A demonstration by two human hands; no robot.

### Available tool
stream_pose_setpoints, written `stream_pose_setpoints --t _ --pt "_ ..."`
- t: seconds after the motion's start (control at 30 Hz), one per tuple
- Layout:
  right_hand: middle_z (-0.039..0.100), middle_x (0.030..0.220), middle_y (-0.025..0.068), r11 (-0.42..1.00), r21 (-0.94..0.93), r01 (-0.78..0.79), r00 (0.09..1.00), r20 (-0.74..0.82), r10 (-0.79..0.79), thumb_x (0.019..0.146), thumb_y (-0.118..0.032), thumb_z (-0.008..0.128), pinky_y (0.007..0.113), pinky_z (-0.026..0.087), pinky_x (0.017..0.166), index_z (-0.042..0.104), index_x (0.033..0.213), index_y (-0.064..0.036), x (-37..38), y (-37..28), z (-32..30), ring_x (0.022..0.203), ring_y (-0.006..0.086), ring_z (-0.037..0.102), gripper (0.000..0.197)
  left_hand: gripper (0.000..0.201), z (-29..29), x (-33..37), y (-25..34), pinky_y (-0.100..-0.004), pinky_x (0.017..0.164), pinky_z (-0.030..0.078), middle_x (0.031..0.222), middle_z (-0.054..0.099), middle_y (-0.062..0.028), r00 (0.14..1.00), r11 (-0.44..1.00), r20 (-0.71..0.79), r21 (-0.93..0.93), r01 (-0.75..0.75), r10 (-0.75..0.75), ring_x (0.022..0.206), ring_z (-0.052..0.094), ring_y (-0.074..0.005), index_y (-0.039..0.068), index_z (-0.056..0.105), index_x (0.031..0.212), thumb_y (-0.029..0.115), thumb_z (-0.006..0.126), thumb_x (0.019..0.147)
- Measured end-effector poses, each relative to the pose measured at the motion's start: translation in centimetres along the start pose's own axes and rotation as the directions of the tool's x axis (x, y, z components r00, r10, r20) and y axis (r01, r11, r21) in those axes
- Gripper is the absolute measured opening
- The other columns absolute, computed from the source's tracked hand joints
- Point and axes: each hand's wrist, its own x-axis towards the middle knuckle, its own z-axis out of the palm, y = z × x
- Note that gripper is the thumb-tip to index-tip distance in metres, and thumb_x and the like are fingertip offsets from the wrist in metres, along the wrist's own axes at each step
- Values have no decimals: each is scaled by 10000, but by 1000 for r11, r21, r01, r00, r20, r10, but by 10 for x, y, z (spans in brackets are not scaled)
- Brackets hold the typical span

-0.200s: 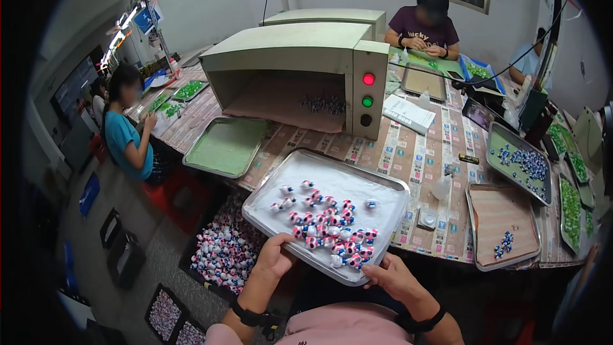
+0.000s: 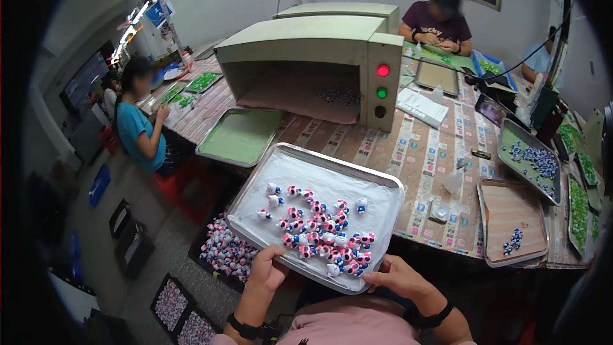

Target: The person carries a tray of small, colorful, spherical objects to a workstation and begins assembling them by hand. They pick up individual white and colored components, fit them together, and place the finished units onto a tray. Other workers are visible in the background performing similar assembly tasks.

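Note:
Between my hands is a metal baking tray (image 2: 300, 166) lined with white, held over the near edge of the table. On it lie several small toy heads (image 2: 319, 223) in white, pink and black with blue parts, mostly grouped toward the near side. My left hand (image 2: 267, 271) grips the tray's near-left edge, thumb on the rim. At the near-right corner my right hand (image 2: 399, 278) holds the rim, its thumb on top. The fingers under the tray are hidden.
Ahead stands a beige oven (image 2: 300, 38) with an open front, small dark pieces (image 2: 338, 97) inside. A green-lined tray (image 2: 236, 137) lies left of it; another tray (image 2: 501, 211) lies right. Below left is a crate of toy heads (image 2: 227, 249). Co-workers sit left and far right.
The tray has come slightly left and nearer to me, both hands still on it. The surroundings have shifted rightward in view.

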Motion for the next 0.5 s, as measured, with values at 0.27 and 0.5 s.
stream_pose_setpoints --t 0.27,0.5 --pt "595 1064 80 999 -19 -28 999 44 29 883 -235 638 309 550 695 539 1168 -7 24 -17 -2 869 147 586 378 569 -59 -82 5 -493 956 463 1185 578 -196 982 986 -133 -74 -148 137 1067 588 -341 -59 422 1274 -29 476 708" --pt "595 857 20 974 -150 -168 979 87 182 802 -128 711 289 531 622 562 1032 -42 88 4 21 720 104 557 287 567 -108 -102 0 -478 953 467 1170 583 -202 952 964 -206 -91 -249 227 1059 592 -336 -64 441 1257 -6 490 694"
